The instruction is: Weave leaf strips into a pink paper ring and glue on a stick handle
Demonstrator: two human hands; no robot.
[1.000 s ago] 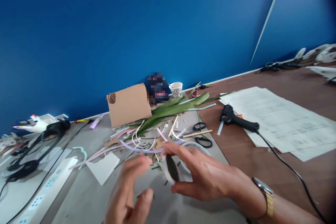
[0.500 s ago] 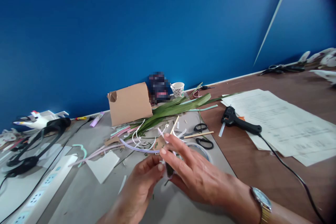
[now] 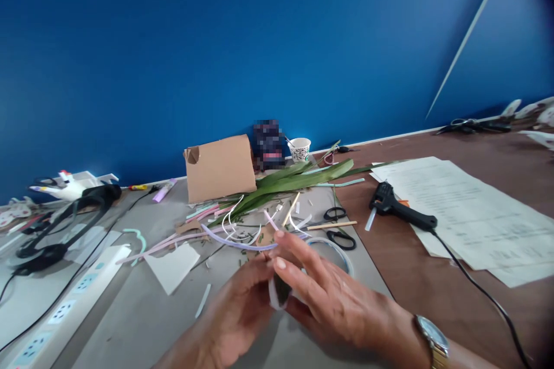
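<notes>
Between both hands is a small dark-green piece with a pale, whitish edge [image 3: 278, 293]; its kind is not clear, and the fingers cover much of it. My left hand [image 3: 240, 305] pinches it from the left. On the other side, my right hand [image 3: 331, 294] grips it, fingers pressed over its top and thumb beneath. Just beyond the fingertips lie purple and white curled strips [image 3: 242, 247] and a wooden stick [image 3: 291, 210]. Black-handled scissors [image 3: 341, 240] rest to the right, beside a clear ring-shaped roll [image 3: 344, 259].
Long green leaves [image 3: 298, 185] stretch across the grey mat, before a cardboard piece [image 3: 220, 170] and a paper cup [image 3: 299, 150]. A black glue gun [image 3: 404, 211] lies by printed sheets [image 3: 471, 213]. At left are a power strip [image 3: 63, 308] and a black headset-like frame [image 3: 64, 236].
My left hand has turned and closed further round the piece, and more of its pale edge shows. The camera view has shifted slightly, moving the table things a little to the right.
</notes>
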